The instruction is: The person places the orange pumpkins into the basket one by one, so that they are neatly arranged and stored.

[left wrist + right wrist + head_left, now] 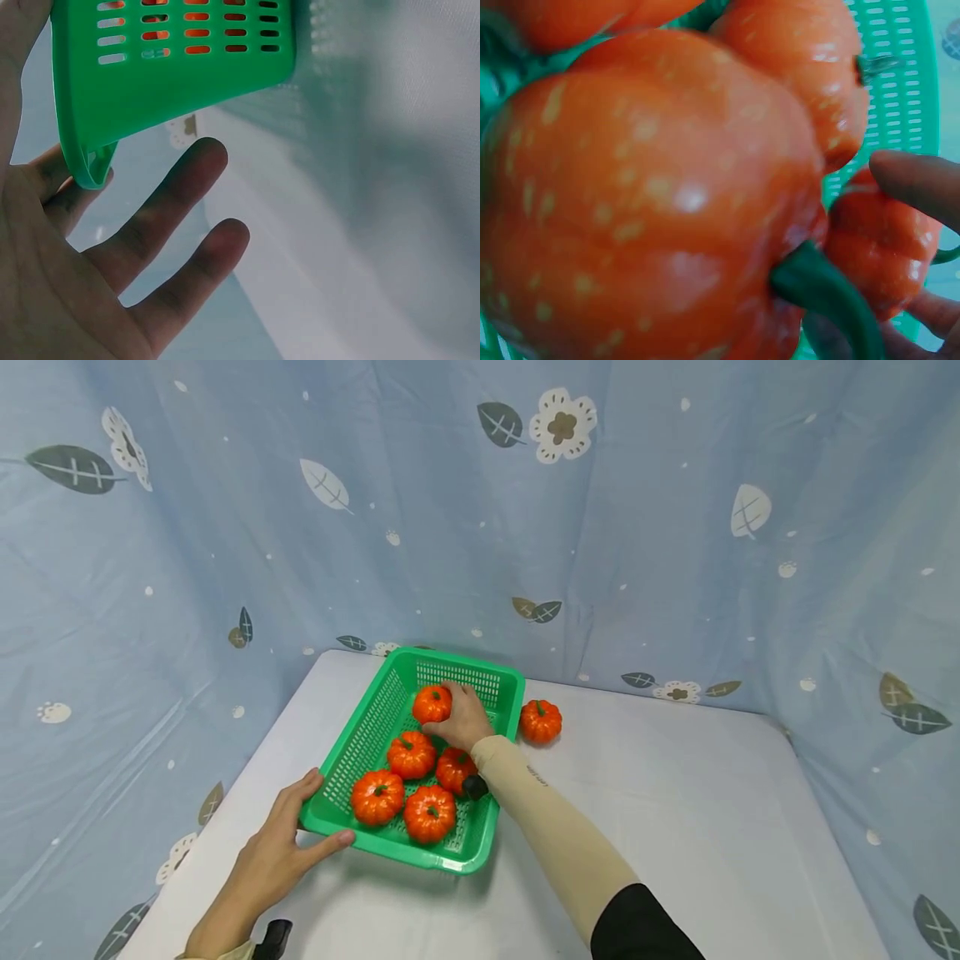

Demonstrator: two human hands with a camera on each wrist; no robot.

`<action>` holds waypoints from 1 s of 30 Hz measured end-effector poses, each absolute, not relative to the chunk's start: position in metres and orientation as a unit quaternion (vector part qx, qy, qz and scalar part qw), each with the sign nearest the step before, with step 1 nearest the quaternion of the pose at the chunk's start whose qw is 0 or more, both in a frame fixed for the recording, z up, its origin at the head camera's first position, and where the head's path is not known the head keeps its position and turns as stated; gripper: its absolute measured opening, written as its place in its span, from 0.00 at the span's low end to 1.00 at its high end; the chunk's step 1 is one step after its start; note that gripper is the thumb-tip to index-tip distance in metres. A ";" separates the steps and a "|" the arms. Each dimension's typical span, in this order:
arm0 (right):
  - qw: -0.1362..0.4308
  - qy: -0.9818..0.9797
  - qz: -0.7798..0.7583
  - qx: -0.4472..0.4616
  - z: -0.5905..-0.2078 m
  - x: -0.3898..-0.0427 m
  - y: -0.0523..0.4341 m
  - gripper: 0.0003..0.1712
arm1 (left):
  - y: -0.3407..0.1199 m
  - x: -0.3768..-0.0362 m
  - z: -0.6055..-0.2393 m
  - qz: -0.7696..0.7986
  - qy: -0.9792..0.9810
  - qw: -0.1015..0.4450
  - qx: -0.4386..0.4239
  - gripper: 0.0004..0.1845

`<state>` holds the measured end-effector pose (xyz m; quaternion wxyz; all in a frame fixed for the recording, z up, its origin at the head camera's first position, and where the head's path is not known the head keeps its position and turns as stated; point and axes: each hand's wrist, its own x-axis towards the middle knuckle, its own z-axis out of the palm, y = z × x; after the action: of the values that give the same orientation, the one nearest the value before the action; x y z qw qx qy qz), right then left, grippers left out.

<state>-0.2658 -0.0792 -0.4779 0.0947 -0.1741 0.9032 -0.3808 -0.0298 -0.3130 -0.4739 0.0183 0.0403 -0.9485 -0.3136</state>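
A green plastic basket (352, 727) with slotted walls holds several small orange pumpkins, among them a near-left pumpkin (377, 797). My left hand (273, 847) grips the basket's near-left corner, thumb along the near rim and fingers at the left side. In the left wrist view, two fingers (176, 202) stretch out free below the corner. Reaching into the far part of the basket, my right hand (461, 718) holds a pumpkin (881, 247) between thumb and fingers. A large pumpkin (652, 187) with a green stem fills much of the right wrist view.
One more pumpkin (541, 722) sits on the white table (675, 827) just right of the basket. Behind the table and along its sides hangs a blue curtain (420, 527) with leaf and flower prints.
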 end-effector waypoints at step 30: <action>0.136 0.897 -0.393 -0.150 -0.487 -0.269 -0.077 0.41 | -0.312 -0.028 -0.476 -0.317 -0.947 0.024 0.040 0.54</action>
<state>-0.2688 -0.0765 -0.4873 0.1355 -0.1503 0.8972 -0.3926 -0.0280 -0.3121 -0.4755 0.0241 0.0402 -0.9473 -0.3168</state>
